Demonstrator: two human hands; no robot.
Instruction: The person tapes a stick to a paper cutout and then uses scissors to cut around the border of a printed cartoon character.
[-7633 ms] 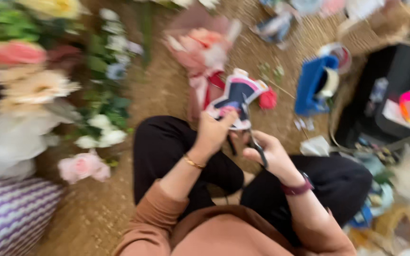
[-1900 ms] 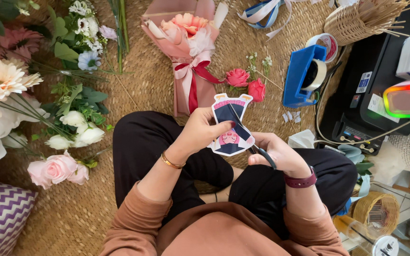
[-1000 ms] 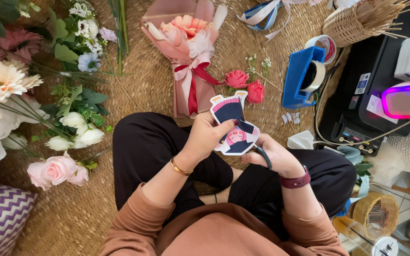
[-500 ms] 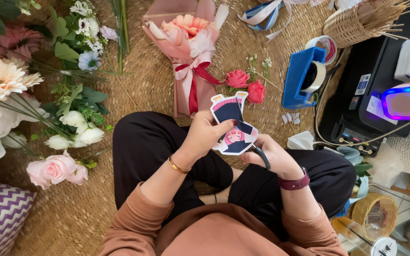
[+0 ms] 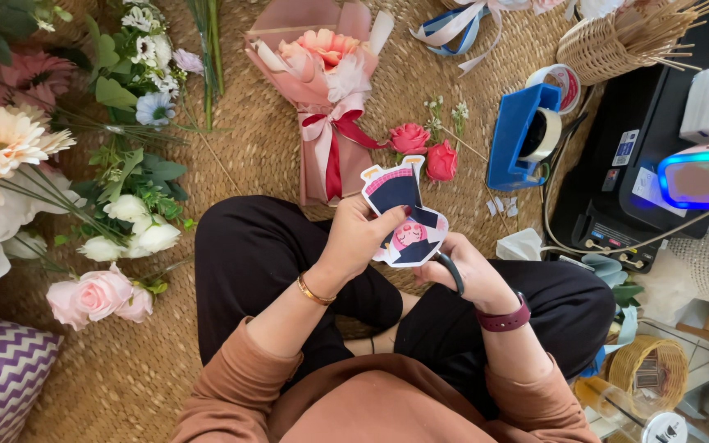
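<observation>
Left to right: loose artificial flowers (image 5: pixel 84 189) on the woven mat (image 5: pixel 256 139); left hand (image 5: pixel 359 238) pinching a graduate-figure paper cutout (image 5: pixel 404 215) above the lap; right hand (image 5: pixel 461 267) closed around black-handled scissors (image 5: pixel 450 269); blue tape dispenser (image 5: pixel 523 135).

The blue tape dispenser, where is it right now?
In the head view the blue tape dispenser stands on the woven mat, upper right, between the two loose red roses and the black printer.

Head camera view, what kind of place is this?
Probably a home florist or craft workspace: loose flowers and a wrapped bouquet lie on a woven mat, beside a tape dispenser.
</observation>
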